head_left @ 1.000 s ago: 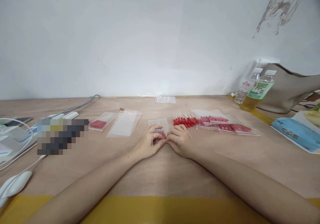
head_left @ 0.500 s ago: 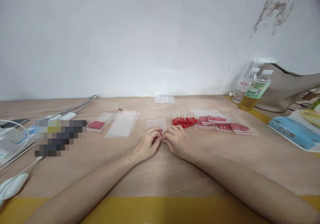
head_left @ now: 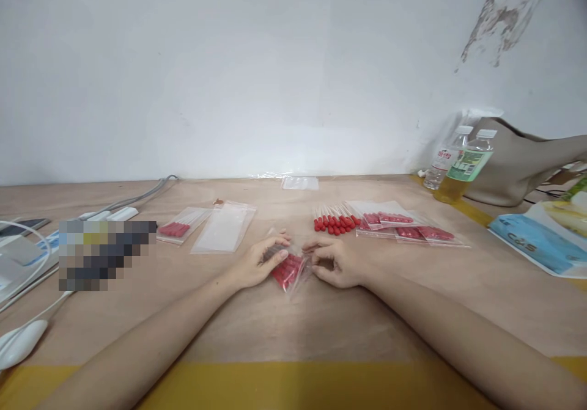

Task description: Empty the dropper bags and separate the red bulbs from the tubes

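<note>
A clear plastic zip bag (head_left: 288, 272) of red-tipped sticks is tilted between my two hands, low over the table. My left hand (head_left: 263, 258) is closed on its left side, the thumb lying across the front. At the bag's right edge are the bent fingers of my right hand (head_left: 338, 262), closed on the thin film. Just beyond that hand lies a loose bunch of red-tipped sticks (head_left: 336, 221), their pale shafts pointing away from me. Several filled bags (head_left: 413, 233) overlap to the right of the bunch.
Left of centre lie flat unfilled bags (head_left: 224, 230) and a filled bag (head_left: 175, 229). More bags (head_left: 300, 183) rest by the wall. Cables and a power strip (head_left: 39, 263) occupy the left; bottles (head_left: 463, 168) and a blue tissue pack (head_left: 536, 242) stand or lie right.
The bag has come up and turned, with its red contents now showing toward me. My hands have moved slightly apart, the left thumb now across the bag's front.
</note>
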Demonstrator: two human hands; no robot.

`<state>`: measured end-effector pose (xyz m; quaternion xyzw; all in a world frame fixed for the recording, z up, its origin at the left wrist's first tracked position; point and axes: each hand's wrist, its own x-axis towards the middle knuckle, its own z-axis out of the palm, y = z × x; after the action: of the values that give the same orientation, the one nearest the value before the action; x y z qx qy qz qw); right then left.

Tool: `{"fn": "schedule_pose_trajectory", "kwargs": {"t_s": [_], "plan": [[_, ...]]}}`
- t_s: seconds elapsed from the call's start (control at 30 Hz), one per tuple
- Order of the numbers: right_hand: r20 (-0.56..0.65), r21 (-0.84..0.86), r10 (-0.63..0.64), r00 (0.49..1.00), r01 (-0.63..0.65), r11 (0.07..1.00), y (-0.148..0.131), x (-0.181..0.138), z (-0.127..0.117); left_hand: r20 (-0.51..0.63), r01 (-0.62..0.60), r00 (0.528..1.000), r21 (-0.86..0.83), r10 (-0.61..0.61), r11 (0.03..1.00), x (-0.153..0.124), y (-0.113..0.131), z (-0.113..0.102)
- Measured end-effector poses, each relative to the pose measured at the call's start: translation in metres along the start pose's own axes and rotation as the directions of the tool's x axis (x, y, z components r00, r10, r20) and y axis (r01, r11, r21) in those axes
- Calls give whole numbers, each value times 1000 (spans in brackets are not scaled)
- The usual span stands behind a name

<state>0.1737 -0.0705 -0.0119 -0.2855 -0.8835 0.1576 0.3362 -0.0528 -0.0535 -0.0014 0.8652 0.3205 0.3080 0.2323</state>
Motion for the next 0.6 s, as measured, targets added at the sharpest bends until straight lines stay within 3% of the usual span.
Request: {"fn": "schedule_pose_trajectory", "kwargs": {"t_s": [0.13,0.23,0.43,0.6], "plan": [[-134,-50,84,987,-92,995,7,3,5,153,-38,988,133,17,990,-4,-4,-10],[-178,-119,132,975,-154,981,8,7,14,230,-39,973,114,12,993,-10,-2,-12],[-73,-140,234,969,-242,960,0,8,14,214,-6,976,142,-25,990,-15,3,-14],[57,-107,303,951,-296,949,2,8,7,160,-76,986,173,48,982,-12,0,-13]]}}
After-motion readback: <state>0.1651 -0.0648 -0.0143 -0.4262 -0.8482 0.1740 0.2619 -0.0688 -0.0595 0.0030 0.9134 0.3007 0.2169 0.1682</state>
